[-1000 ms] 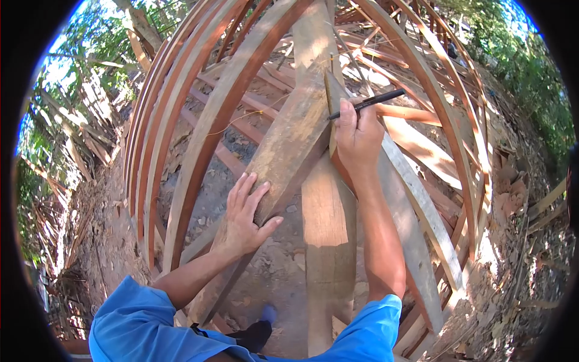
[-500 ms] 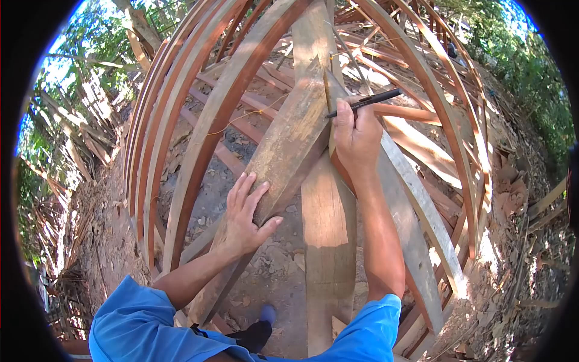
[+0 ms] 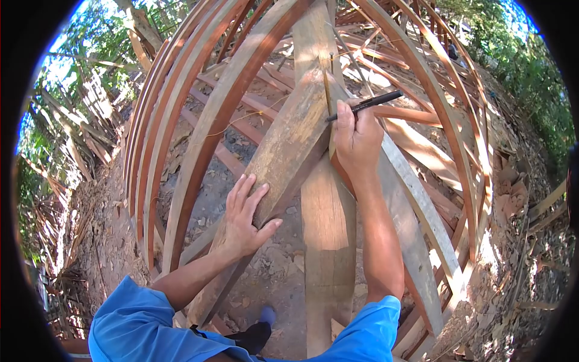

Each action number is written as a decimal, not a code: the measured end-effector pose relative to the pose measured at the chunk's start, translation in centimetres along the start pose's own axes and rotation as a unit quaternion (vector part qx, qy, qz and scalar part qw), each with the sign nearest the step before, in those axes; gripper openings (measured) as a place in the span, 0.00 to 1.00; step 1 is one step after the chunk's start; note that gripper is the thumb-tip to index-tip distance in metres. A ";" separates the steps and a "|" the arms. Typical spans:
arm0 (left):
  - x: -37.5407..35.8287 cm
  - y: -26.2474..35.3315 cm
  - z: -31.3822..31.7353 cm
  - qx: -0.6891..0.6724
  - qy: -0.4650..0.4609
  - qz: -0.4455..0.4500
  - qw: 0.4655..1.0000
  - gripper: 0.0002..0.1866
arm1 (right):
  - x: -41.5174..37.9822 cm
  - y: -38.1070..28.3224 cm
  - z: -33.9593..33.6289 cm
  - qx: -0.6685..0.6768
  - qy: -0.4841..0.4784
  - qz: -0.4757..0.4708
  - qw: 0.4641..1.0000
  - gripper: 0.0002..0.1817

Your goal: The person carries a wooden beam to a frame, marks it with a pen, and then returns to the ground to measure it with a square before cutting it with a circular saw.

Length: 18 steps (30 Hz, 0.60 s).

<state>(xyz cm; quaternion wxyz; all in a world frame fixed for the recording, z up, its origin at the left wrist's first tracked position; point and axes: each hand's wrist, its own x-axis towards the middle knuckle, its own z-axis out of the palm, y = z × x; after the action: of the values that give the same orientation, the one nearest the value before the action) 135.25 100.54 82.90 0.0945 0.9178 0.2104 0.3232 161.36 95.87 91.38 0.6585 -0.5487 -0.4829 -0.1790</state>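
My right hand [image 3: 357,139] grips a black pen [image 3: 377,102] between thumb and fingers. The pen's tip touches or nearly touches the right edge of a weathered plank [image 3: 289,136], close to its upper end. Spread over the lower part of that plank lies my left hand [image 3: 246,211], its fingers apart and holding nothing. Beneath the plank's upper end runs a thick upright central beam [image 3: 329,211]. A second grey plank [image 3: 407,226] slants down to the right, partly behind my right forearm.
Curved wooden ribs [image 3: 208,133] rise on the left, and more ribs [image 3: 431,78] stand on the right. Thin reddish slats [image 3: 244,127] cross between them. A pale narrow board [image 3: 422,202] leans at the right. Dirt and leaves cover the ground [image 3: 274,265].
The pen tip has shifted slightly downward along the plank's edge with my right hand. My left hand stays in the same place.
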 end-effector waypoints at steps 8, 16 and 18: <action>-0.1 -0.1 0.3 0.007 0.006 0.010 1.000 0.41 | -0.4 0.7 -0.2 0.063 0.036 0.045 0.996 0.12; -0.5 -0.9 -0.2 -0.009 0.004 0.032 0.999 0.43 | -1.5 -3.7 -3.4 0.104 0.110 0.153 0.976 0.12; -1.6 -2.3 -0.5 -0.103 0.053 0.007 0.993 0.42 | -2.8 -5.0 -6.0 0.022 0.121 0.123 0.985 0.11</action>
<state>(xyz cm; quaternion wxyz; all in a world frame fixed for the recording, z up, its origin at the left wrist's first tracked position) 133.12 101.87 81.70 0.1748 0.8860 0.1747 0.3923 158.84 88.01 92.27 0.7410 -0.5636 -0.3324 -0.1509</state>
